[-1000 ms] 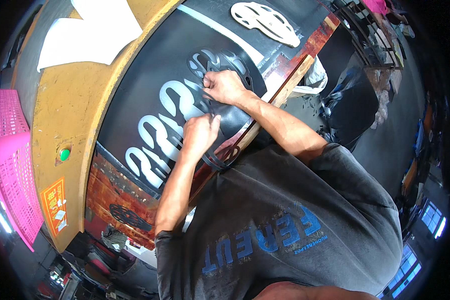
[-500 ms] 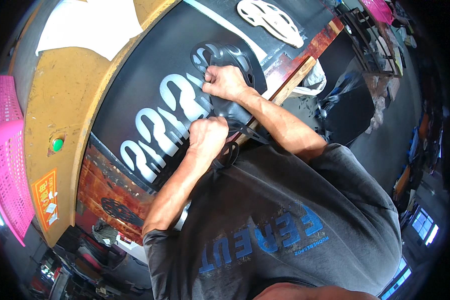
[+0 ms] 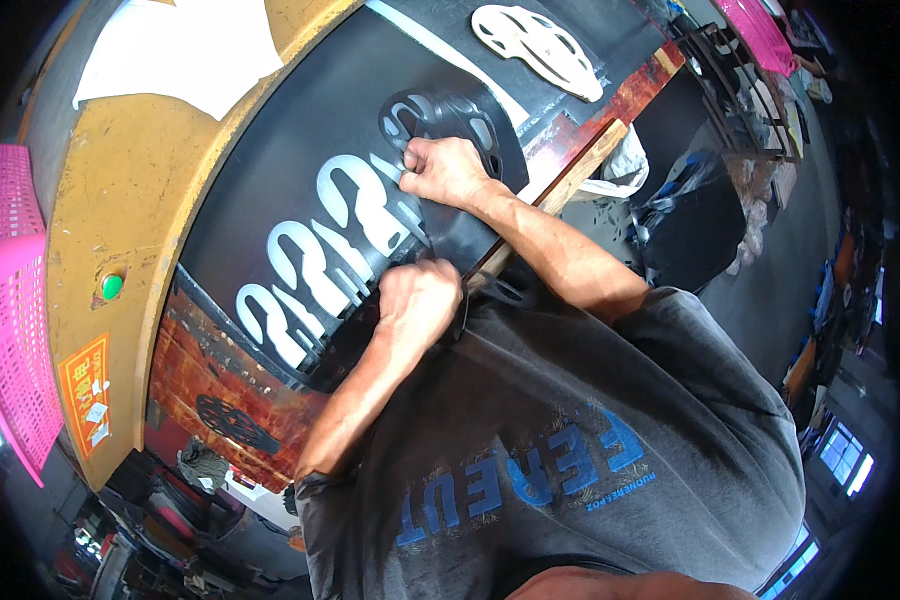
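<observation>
A black flexible sheet [image 3: 300,150] lies over the work surface, with a row of curved cut-out openings [image 3: 310,265] showing pale silver-white. At the sheet's right end, my right hand [image 3: 448,172] is closed on a loose, folded black cut piece [image 3: 435,108] with oval holes. Nearer to my body, my left hand [image 3: 420,298] is a fist at the sheet's near edge, gripping black sheet material. Part of that material hangs over the edge against my shirt; my fingers hide the exact grip points.
A white, holed plate-like form [image 3: 537,50] lies at the far right. The yellow machine body [image 3: 100,200] with a green button [image 3: 112,287] borders the left. A wooden strip [image 3: 580,165] edges the surface. Pink baskets [image 3: 15,290] and a black cut piece [image 3: 235,422] are at left.
My left hand has moved slightly toward my body, drawing the black material down over the near edge. My right hand has shifted only a little, still gripping its piece.
</observation>
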`<action>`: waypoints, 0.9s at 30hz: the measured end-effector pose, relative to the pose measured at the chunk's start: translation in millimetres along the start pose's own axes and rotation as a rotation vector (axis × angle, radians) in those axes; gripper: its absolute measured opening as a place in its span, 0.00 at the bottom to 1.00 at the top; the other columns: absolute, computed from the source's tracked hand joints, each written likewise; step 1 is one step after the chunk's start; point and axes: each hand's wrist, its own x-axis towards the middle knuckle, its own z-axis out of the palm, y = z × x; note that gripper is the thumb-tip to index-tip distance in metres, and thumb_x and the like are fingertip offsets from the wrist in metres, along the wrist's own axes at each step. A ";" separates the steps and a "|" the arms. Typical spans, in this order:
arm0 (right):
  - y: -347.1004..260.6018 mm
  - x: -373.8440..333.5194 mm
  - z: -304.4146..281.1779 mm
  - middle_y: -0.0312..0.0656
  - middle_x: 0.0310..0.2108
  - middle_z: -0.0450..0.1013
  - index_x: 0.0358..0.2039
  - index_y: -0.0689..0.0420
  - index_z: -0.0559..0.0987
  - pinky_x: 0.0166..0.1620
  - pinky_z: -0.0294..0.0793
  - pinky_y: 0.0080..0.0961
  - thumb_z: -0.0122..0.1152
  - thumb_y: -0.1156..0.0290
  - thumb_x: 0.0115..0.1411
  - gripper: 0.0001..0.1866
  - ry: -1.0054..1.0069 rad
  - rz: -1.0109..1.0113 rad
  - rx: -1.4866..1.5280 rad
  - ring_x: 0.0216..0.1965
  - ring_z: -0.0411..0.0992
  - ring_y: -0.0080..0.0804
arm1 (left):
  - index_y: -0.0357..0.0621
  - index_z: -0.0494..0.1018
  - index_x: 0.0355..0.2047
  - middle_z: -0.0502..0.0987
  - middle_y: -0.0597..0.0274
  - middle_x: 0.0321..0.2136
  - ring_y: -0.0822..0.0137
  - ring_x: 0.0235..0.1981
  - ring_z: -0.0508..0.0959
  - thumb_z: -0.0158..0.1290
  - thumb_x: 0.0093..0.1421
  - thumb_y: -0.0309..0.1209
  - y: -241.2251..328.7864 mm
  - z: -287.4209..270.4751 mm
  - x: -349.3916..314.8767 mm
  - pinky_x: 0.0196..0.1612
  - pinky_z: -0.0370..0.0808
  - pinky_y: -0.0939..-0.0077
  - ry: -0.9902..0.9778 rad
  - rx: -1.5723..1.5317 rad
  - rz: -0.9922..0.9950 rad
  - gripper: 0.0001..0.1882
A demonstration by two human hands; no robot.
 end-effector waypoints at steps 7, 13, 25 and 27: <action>5.7 8.2 5.1 0.45 0.36 0.85 0.38 0.49 0.85 0.49 0.82 0.46 0.69 0.52 0.53 0.18 -0.014 -0.039 -0.020 0.42 0.84 0.51 | 0.39 0.84 0.40 0.86 0.59 0.33 0.64 0.32 0.84 0.64 0.65 0.27 1.5 -26.0 -44.3 0.38 0.81 0.71 0.281 -0.915 -0.566 0.05; 2.6 10.3 -6.0 0.41 0.37 0.86 0.44 0.48 0.88 0.51 0.82 0.37 0.72 0.50 0.57 0.19 -0.141 0.095 0.086 0.43 0.85 0.42 | 0.33 0.77 0.59 0.83 0.56 0.43 0.68 0.45 0.83 0.56 0.75 0.33 -17.7 -63.0 -80.1 0.50 0.79 0.72 0.480 -1.720 -0.761 0.18; -46.1 -81.3 -46.9 0.44 0.46 0.85 0.52 0.60 0.86 0.53 0.82 0.38 0.75 0.60 0.65 0.21 -0.455 -0.129 0.553 0.48 0.83 0.35 | 0.38 0.77 0.49 0.81 0.68 0.36 0.79 0.36 0.77 0.59 0.73 0.26 7.1 -45.1 -91.2 0.37 0.73 0.82 0.578 -1.595 -0.856 0.08; -57.4 -104.4 -39.3 0.44 0.48 0.85 0.55 0.60 0.85 0.56 0.81 0.36 0.80 0.58 0.63 0.26 -0.621 -0.220 0.625 0.50 0.82 0.33 | 0.38 0.77 0.48 0.81 0.67 0.37 0.77 0.36 0.78 0.59 0.73 0.27 10.8 -47.6 -89.2 0.39 0.76 0.80 0.670 -1.599 -0.860 0.08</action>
